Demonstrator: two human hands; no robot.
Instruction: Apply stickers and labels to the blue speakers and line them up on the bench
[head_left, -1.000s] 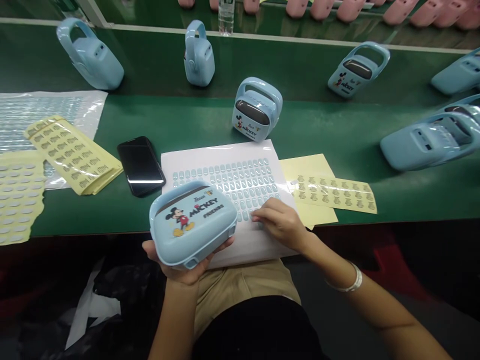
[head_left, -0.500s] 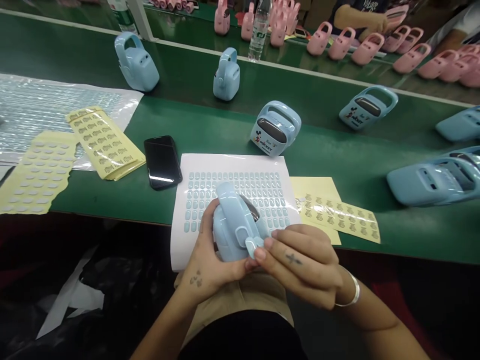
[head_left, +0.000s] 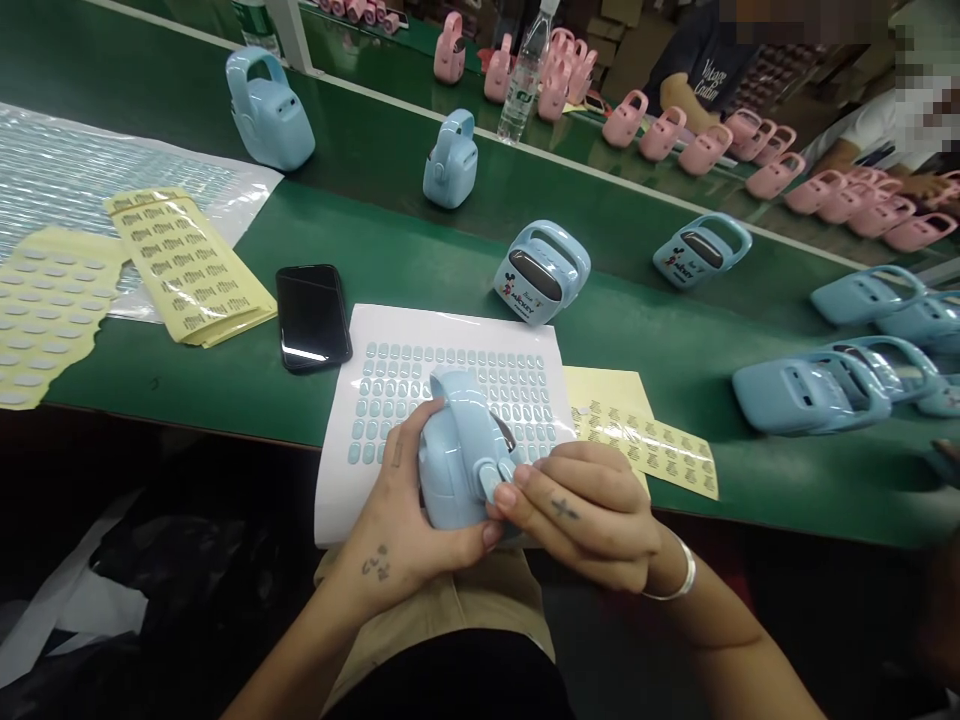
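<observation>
My left hand (head_left: 401, 520) grips a light blue handled plastic device (head_left: 456, 460), turned on its side over my lap at the table's near edge. My right hand (head_left: 581, 510) is closed, its fingertips pressing a small light blue oval piece (head_left: 491, 482) against the device's side. Under both lies a white sheet (head_left: 442, 375) covered with rows of small blue oval stickers.
A black phone (head_left: 312, 316) lies left of the sheet, with yellow label sheets (head_left: 191, 270) further left and more yellow labels (head_left: 652, 440) to the right. Several blue devices (head_left: 541, 270) stand on the green belt (head_left: 375, 200). Pink devices (head_left: 637, 115) and other people sit beyond.
A second ago my left hand held the device face up while my right hand touched the sticker sheet. The device is now on its side, with my right fingers pressing the oval piece onto it.
</observation>
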